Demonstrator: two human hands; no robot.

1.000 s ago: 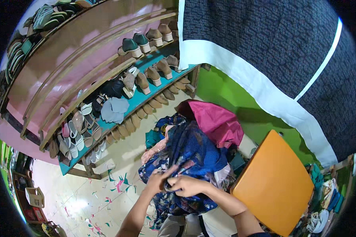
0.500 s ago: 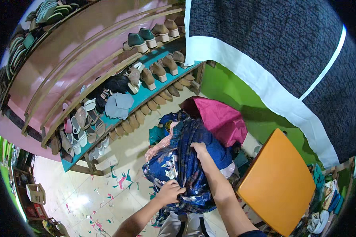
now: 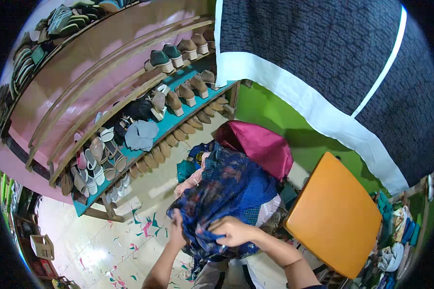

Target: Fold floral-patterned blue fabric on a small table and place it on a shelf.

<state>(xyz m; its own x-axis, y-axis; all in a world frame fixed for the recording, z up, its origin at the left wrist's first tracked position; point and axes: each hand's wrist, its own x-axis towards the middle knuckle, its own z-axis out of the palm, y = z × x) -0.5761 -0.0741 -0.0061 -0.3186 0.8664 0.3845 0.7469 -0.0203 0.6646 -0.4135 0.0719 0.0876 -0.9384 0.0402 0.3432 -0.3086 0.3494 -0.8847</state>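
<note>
A dark blue cloth with a floral pattern (image 3: 212,183) lies bunched in front of me on top of a heap of fabrics. My right hand (image 3: 230,231) is closed on a fold of it near the front. At the cloth's left edge my left hand (image 3: 177,232) grips it, its fingertips slightly blurred. Under and beside it show a peach-pink fabric (image 3: 192,183), a teal piece (image 3: 185,171) and a plaid piece (image 3: 251,215). A magenta sack-like cloth (image 3: 263,149) stands behind the heap.
An orange square stool seat (image 3: 335,216) is close on my right. Shoes fill the turquoise bench (image 3: 171,123) at the left. Coloured scraps (image 3: 147,229) litter the tiled floor. A dark cloth with a white border (image 3: 304,53) hangs at upper right; more fabrics (image 3: 395,241) are piled at far right.
My right hand has come down and nearer, drawing the cloth's folds with it. My left hand has shifted left to its edge. The view has turned slightly.
</note>
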